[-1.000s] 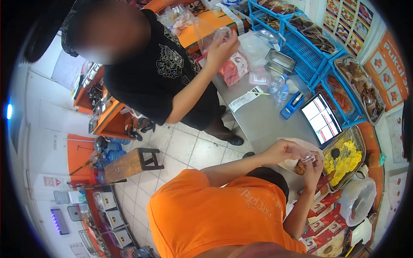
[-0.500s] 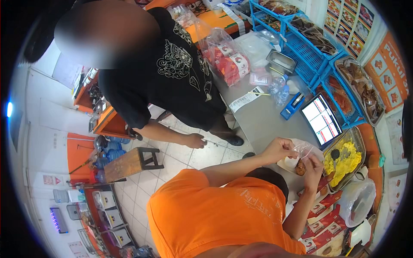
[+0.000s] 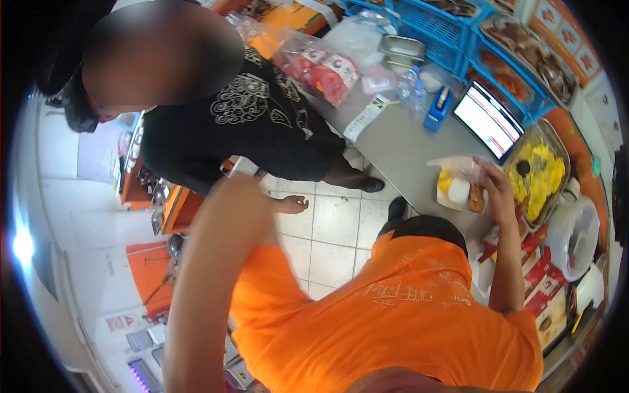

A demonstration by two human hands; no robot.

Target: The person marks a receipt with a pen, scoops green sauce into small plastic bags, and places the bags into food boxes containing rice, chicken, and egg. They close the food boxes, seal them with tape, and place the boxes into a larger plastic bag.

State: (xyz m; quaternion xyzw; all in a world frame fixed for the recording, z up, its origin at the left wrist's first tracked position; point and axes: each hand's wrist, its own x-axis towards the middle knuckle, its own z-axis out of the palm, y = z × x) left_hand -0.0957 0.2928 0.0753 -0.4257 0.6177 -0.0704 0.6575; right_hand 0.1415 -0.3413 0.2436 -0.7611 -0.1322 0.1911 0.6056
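My right hand [image 3: 499,190] pinches a thin, clear plastic bag [image 3: 452,168] over a paper food box [image 3: 453,207]. Inside the box sit a mound of white rice [image 3: 458,192], some yellow scrambled egg [image 3: 445,181] and a browned piece of fried meat [image 3: 477,200]. My left arm, blurred, is bent sharply at the elbow. Its forearm comes back toward the camera, and the hand lies outside the picture. Right of my right hand is a metal tray of scrambled egg [image 3: 541,171] with a dark round-headed utensil [image 3: 523,168] in it.
A tablet [image 3: 488,120], blue tape dispenser [image 3: 438,110], plastic bottles [image 3: 413,88] and receipt [image 3: 367,118] stand or lie on the grey counter [image 3: 400,150]. Blue crates [image 3: 432,40] line the back. Another person in black [image 3: 262,137] is at the left, one hand [image 3: 291,204] lowered.
My left hand has let go of the plastic bag and gone out of view as the arm bent up. My right hand keeps the bag. The camera view has shifted.
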